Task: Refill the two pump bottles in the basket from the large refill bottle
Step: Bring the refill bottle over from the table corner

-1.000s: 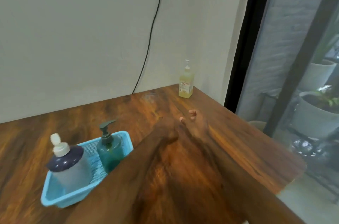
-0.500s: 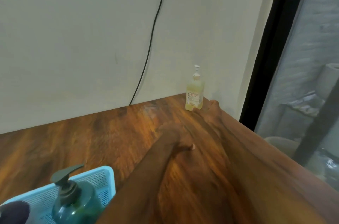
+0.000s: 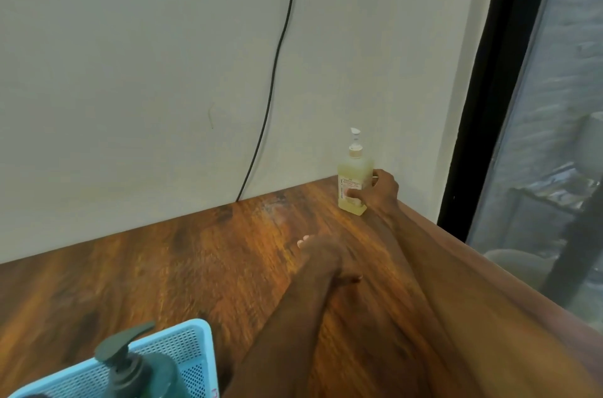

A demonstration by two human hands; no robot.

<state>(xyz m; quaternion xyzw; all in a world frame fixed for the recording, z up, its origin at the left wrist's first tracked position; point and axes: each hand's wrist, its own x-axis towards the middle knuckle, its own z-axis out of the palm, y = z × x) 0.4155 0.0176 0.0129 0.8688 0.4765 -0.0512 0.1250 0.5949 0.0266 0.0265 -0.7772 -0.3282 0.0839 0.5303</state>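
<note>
A small yellow pump bottle [image 3: 354, 176] stands upright in the far corner of the wooden table, against the wall. My right hand [image 3: 381, 193] is wrapped around its lower half, thumb across the label. My left hand [image 3: 321, 259] rests flat on the tabletop in the middle, fingers spread, holding nothing. At the bottom left, a light blue plastic basket [image 3: 192, 352] holds a dark green pump bottle [image 3: 143, 371], cut off by the frame edge. The large refill bottle is out of view.
A black cable [image 3: 277, 71] hangs down the white wall to the table's back edge. The table's right edge runs diagonally beside a black-framed glass door [image 3: 483, 104], with pots outside.
My right hand has reached the far corner and closed on the yellow pump bottle. The view moved forward, pushing the basket to the bottom edge. My left hand slid slightly forward.
</note>
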